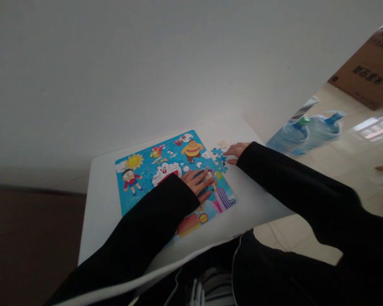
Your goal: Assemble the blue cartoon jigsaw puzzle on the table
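Note:
A blue cartoon jigsaw puzzle [147,157] lies flat on a small white table. Several gaps show pale in its upper and right parts. My left hand [198,183] rests on the right half of the puzzle, palm down with its fingers spread. Just off the puzzle's right edge lie several loose jigsaw pieces [216,151], most of them blue and one pale. My right hand [236,152] reaches in among these pieces, its fingertips at a blue one. Whether it grips that piece, I cannot make out. My left forearm hides the puzzle's lower left part.
The white table [98,191] stands against a pale wall [147,76]. On the tiled floor to the right are two large water bottles [322,129] and a brown cardboard box [367,72]. My lap is at the table's near edge.

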A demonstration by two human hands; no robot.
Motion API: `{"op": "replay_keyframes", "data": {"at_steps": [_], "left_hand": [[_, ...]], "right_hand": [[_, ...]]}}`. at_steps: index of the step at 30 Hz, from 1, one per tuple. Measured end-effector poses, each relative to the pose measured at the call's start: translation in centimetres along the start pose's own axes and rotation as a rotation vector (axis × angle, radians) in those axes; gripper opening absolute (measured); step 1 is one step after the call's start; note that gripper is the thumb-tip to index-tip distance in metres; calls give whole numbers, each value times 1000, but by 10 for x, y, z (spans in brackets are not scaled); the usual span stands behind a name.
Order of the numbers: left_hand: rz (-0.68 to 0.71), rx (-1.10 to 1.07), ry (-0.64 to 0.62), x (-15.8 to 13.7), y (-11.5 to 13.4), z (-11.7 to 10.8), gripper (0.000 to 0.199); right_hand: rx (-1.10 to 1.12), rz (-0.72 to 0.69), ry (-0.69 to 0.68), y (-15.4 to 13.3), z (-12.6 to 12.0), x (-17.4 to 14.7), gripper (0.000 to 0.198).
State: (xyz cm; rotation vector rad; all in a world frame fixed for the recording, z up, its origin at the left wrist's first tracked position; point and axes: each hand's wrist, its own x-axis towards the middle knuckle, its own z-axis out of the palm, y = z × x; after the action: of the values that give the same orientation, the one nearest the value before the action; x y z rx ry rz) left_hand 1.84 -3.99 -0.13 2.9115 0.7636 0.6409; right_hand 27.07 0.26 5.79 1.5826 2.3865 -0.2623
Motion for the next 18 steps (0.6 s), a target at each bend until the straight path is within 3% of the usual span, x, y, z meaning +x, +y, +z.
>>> {"op": "replay_keyframes", "data": {"at_steps": [3,7,10,18], "left_hand": [[-22,-16,-36,-1,0,0,38],[-29,-42,-55,0,0,-3,39],[-26,-45,-59,1,0,-5,38],[-10,-32,-82,3,0,-7,41]], "right_hand": [[11,-44,-11,1,2,13,38],[72,-130,155,1,10,7,34],[95,-217,220,-3,16,-1,41],[159,-194,237,-10,21,-7,39]]}}
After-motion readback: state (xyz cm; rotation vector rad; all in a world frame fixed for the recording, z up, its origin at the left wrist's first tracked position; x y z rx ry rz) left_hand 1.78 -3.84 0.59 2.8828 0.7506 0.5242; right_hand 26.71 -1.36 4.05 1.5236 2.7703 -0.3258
